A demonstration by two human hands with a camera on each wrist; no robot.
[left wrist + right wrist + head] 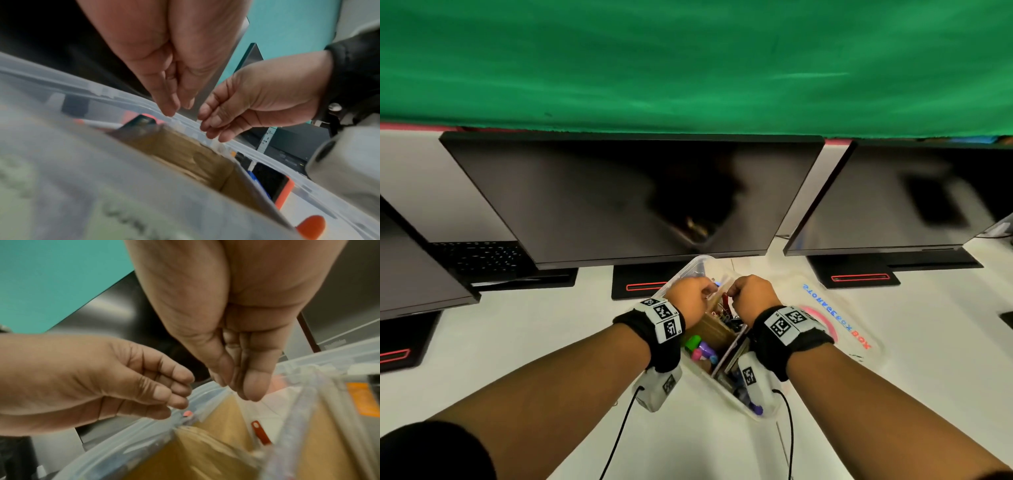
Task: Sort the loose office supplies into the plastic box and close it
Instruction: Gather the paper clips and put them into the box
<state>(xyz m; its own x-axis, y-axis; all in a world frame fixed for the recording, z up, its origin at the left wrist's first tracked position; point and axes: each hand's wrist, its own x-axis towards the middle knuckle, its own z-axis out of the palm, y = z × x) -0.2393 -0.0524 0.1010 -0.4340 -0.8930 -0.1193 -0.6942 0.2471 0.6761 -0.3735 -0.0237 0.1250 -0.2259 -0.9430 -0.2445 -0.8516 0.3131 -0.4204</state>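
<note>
The plastic box [690,270] sits open on the desk directly below both wrists, its long axis running away toward the monitor [633,195], supplies already inside. Over its far end, the left hand [690,291] and right hand [748,294] hover side by side, fingers bunched and curled downward; whether either pinches something I cannot tell. The lid [835,318] lies nearer the right hand.
</note>
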